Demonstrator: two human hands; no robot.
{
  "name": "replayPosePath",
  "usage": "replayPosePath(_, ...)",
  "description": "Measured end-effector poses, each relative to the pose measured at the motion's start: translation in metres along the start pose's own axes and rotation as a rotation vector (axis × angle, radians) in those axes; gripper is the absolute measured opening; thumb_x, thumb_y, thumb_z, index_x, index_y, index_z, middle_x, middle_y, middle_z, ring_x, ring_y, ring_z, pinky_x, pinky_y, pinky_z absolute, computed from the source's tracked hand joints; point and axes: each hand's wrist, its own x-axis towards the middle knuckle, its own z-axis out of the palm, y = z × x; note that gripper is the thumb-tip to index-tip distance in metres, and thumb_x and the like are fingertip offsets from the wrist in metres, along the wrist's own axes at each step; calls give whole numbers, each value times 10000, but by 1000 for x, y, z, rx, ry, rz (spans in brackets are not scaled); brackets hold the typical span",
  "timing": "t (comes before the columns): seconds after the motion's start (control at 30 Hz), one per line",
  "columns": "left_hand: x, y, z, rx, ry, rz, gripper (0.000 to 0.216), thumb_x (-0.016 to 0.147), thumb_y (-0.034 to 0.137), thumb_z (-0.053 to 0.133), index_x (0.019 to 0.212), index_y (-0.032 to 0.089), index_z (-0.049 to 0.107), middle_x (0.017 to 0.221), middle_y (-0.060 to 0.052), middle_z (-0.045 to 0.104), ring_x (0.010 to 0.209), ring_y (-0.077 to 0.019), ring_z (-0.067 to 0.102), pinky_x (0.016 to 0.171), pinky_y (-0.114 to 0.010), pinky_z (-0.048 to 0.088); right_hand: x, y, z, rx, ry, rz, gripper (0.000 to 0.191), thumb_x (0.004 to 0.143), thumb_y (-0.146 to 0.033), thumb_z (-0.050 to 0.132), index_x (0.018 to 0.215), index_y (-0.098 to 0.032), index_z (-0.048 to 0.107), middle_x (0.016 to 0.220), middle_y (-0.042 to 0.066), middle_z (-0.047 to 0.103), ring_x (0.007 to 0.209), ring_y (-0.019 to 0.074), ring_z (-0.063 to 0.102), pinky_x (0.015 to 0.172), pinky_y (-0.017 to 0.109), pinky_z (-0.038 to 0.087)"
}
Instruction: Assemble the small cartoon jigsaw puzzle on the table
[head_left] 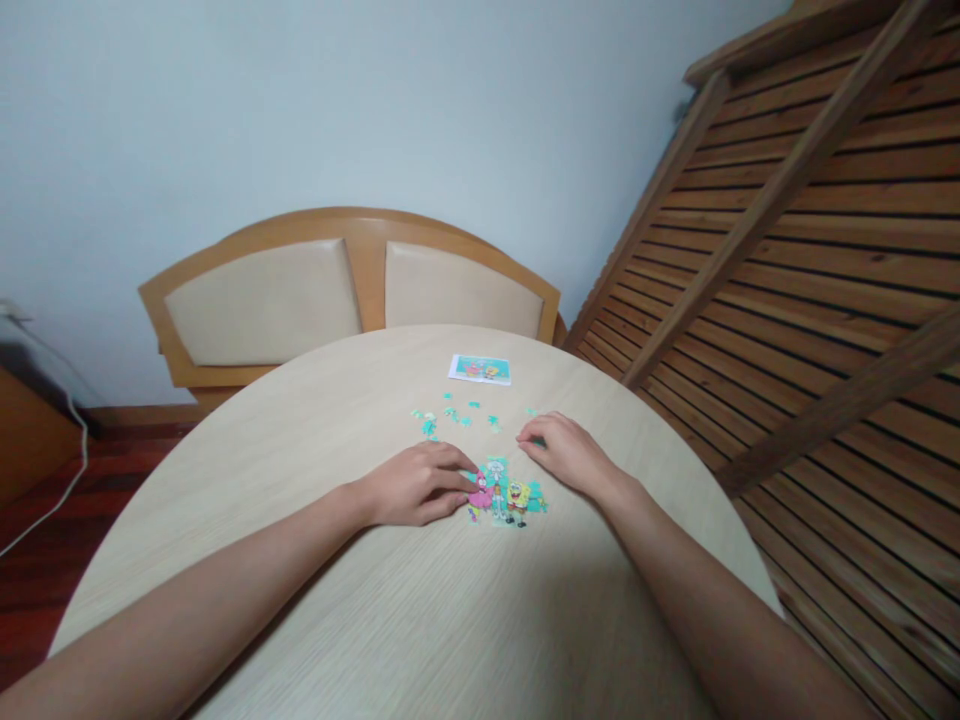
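free tabletop [465, 620] in front of puzzle [517, 490], loose pieces [466, 421] blocking towards card [481, 370]

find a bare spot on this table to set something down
Bare table: between the forearms, nearest you; beyond the left forearm; right of the right hand. Crowded: the middle, with the puzzle, loose pieces and picture card.

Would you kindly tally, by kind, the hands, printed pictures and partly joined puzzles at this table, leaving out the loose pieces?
Hands: 2 (left hand, right hand)
Printed picture: 1
Partly joined puzzle: 1
Total: 4
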Motion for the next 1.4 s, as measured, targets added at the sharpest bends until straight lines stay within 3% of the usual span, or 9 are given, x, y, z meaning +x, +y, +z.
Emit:
replayPosePath(0.17,3,6,1,-24,1,43,242,980,260,517,1150,227,687,1145,-83,705,1087,-222,642,977,-393,496,0,-5,4,118,-22,31,204,889,-222,653,1067,-180,745,1064,82,757,1016,251,659,924,364,471)
replayPosePath(0.27,5,10,2,-27,17,29,224,977,266,520,1124,213,681,1071,-77,719,1055,-215,649,965,-385,500,0,-3,8,120,-26,37,183,891,-243,655,1035,-177,746,1035,90,746,1006,256,655,930,378,469)
replayPosePath(0.57,7,16,1,-8,-28,63,314,982,340,514,1233,205,646,1239,-120,673,1151,-252,627,1018,-413,486,0,3,11,188,-48,17,63,842,-222,681,885,-177,688,996,75,690,986,225,628,933,358,459)
replayPosePath(0.73,5,14,2,1,-36,64,324,983,342,514,1251,207,636,1258,-121,669,1172,-255,623,1029,-417,483,-2,1,8,153,-49,107,164,824,-266,705,967,-186,690,1040,86,690,991,236,621,907,374,460)
replayPosePath(1.03,6,14,3,10,-47,49,341,996,346,496,1278,208,628,1292,-124,657,1192,-254,620,1045,-416,482,-3,3,9,169,-97,63,113,822,-258,679,909,-184,678,1031,75,671,1014,234,608,943,384,442)
replayPosePath(1.2,6,14,3,5,-46,55,338,991,344,504,1276,213,629,1295,-124,657,1188,-259,620,1042,-416,484,-5,0,6,113,-78,137,187,818,-321,707,936,-180,673,1048,99,665,1027,260,603,944,408,440)
replayPosePath(1.4,7,14,5,13,-49,32,319,1000,327,499,1261,204,636,1286,-121,660,1178,-247,627,1036,-395,491,-6,-2,4,182,-88,49,155,840,-300,695,928,-179,651,1024,90,667,1006,239,605,932,387,445)
